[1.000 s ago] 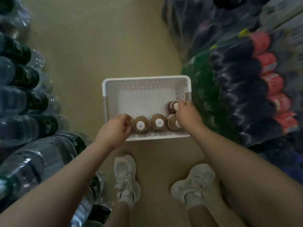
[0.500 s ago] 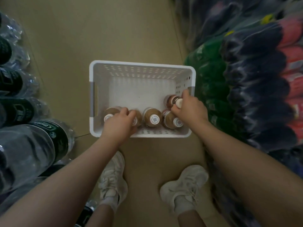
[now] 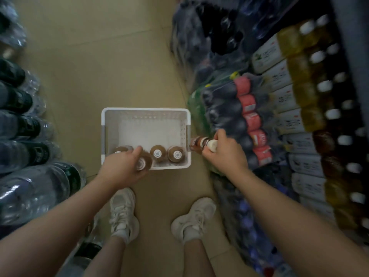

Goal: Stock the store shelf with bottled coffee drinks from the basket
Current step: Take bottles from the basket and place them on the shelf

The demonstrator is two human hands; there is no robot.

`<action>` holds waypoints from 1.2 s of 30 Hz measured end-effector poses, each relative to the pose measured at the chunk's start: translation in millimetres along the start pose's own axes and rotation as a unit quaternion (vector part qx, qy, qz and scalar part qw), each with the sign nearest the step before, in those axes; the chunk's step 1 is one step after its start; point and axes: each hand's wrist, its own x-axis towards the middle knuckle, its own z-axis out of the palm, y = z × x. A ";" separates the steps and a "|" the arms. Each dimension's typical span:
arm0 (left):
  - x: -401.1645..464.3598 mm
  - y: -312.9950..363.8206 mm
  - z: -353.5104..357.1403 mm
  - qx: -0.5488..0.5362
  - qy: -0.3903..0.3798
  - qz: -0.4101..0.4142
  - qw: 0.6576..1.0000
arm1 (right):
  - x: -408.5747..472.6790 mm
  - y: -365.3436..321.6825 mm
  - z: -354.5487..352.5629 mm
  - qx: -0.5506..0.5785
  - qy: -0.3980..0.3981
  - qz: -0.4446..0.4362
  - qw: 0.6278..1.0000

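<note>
- White-capped coffee bottle sits clamped in the right hand, fingers wrapped round its neck; it is tilted on its side just outside the right wall of the basket.
- Left hand is closed on a second bottle at the front of the basket, thumb and fingers round its shoulder, cap showing below the fingertips.
- Beside that hand, three more brown bottles stand upright along the front wall: one at the left corner, partly hidden by the knuckles, one in the middle and one at the right.
- White perforated basket rests on the beige floor; its back half holds nothing.
- Two white sneakers stand on the floor just in front of the basket.
- Right of the basket lie wrapped packs of dark soda with red labels, touching or nearly touching its wall.
- Beyond those, shelf rows of tea bottles with white caps, blurred.
- Along the left edge, packs of water with dark green labels.
</note>
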 end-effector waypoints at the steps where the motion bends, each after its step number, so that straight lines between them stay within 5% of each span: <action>1: -11.3 12.9 -23.0 -0.005 0.014 0.021 1.000 | -16.0 2.7 -20.9 0.011 0.007 0.013 1.000; 12: -103.0 214.1 -259.1 0.054 0.095 0.223 0.969 | -236.7 88.3 -266.8 0.090 0.189 0.170 0.963; 18: -118.3 363.5 -315.1 0.109 0.158 0.364 0.911 | -345.7 178.5 -368.2 0.151 0.378 0.263 0.875; 24: -133.7 484.6 -324.8 0.064 0.192 0.473 0.858 | -381.8 275.5 -413.6 0.210 0.467 0.319 0.797; 36: -129.0 563.9 -310.5 0.105 0.095 0.448 0.882 | -346.7 357.4 -452.3 0.194 0.440 0.270 0.834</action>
